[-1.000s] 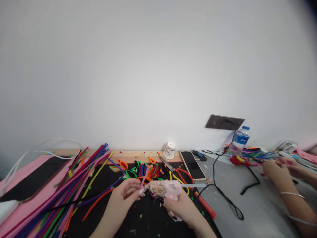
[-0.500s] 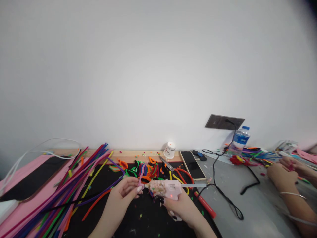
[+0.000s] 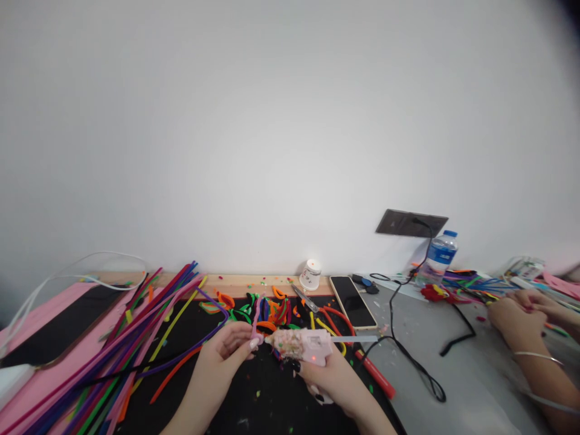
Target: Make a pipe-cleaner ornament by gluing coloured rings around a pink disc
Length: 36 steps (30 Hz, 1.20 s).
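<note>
My right hand (image 3: 333, 377) is wrapped round a pink glue gun (image 3: 304, 345) with a clear glue stick poking out of its back. Its nozzle points left at a small pink pipe-cleaner piece (image 3: 257, 320), which my left hand (image 3: 223, 356) pinches at the fingertips. Both hands hover over a black mat (image 3: 272, 405). Behind them lies a pile of bent pipe-cleaner loops (image 3: 263, 308) in orange, green and purple.
Long coloured pipe cleaners (image 3: 136, 338) fan out on the left. Red-handled scissors (image 3: 324, 314), a phone (image 3: 352, 301), a white cup (image 3: 310, 275), a black cable (image 3: 408, 356) and a water bottle (image 3: 438, 257) lie to the right. Another person's hands (image 3: 521, 317) work at far right.
My left hand has shifted a little, bringing the pink piece up against the glue gun's nozzle. The other person's hands have moved slightly right.
</note>
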Available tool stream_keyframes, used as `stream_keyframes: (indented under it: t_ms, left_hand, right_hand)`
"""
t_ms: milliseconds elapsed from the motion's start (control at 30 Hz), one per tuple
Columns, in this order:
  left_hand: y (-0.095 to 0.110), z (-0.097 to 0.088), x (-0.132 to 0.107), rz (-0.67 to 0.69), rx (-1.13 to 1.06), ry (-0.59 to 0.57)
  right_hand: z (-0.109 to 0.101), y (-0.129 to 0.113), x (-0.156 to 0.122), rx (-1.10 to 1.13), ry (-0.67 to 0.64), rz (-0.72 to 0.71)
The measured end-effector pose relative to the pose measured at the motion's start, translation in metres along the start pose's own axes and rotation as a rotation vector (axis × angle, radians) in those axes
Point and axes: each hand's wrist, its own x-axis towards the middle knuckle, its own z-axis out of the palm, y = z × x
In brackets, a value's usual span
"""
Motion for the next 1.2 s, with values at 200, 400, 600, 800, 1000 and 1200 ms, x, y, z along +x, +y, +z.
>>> stream_keyframes:
  t_ms: [200, 400, 600, 800, 1000, 1200]
  left_hand:
    - [-0.0007, 0.0003, -0.0003, -0.007, -0.021, 0.000]
    - [0.0036, 0.0026, -0.0015, -0.027, -0.020, 0.018]
    - [0.0031, 0.0022, -0.0018, -0.033, -0.050, 0.008]
    - [-0.0008, 0.0013, 0.0002, -0.032, -0.074, -0.008]
    - [-0.0002, 0.0005, -0.0014, -0.032, -0.074, -0.018]
    - [0.0038, 0.0025, -0.0021, -0.025, -0.043, -0.002]
  right_hand:
    - [0.0007, 0.0001, -0.0001, 0.021, 0.003, -0.002]
    - [0.0005, 0.0021, 0.0001, 0.012, 0.019, -0.006]
    - [-0.0007, 0.0030, 0.0018, 0.012, 0.014, -0.001]
    - [-0.0004, 0.0014, 0.0002, -0.013, 0.010, 0.004]
    - [0.0007, -0.0011, -0.0016, 0.000, 0.010, 0.000]
    - [0.0010, -0.0010, -0.0023, 0.020, 0.001, -0.008]
